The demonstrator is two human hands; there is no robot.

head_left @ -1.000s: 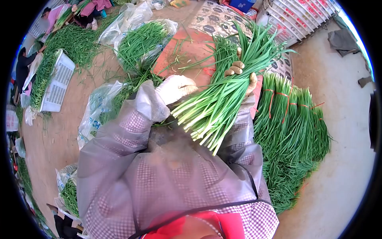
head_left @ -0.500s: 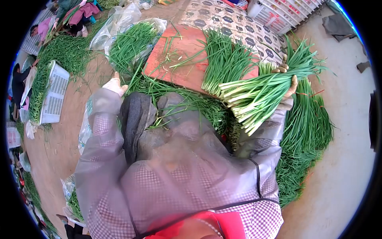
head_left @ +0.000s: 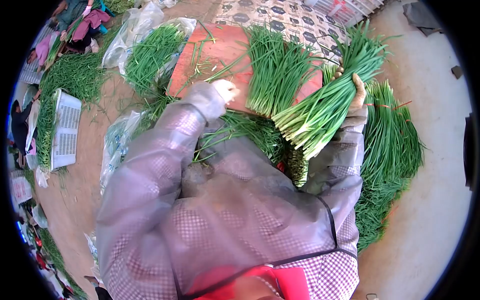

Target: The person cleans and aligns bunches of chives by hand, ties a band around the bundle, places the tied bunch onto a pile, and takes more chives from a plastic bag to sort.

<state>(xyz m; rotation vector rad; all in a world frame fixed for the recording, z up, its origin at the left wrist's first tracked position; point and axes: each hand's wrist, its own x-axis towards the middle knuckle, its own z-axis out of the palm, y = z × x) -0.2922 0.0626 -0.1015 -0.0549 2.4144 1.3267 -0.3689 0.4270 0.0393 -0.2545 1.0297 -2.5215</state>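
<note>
On the right, my right hand is wrapped round a thick bundle of green stalks, its pale cut ends pointing down to the left. My left hand is over the near edge of the red board; its fingers are blurred, and what they hold, if anything, cannot be made out. A loose pile of stalks lies on the right part of the board, between my two hands. A few loose stalks are scattered on the board's left part.
Tied bundles are stacked at the right. A plastic bag of stalks lies left of the board. Further left stands a white crate. Patterned sheeting and white crates are behind. Other people work at the far left.
My left hand has moved right, from beside my knee to the board's near edge. My right hand still holds the bundle, now tilted more steeply. The view has shifted slightly.
</note>
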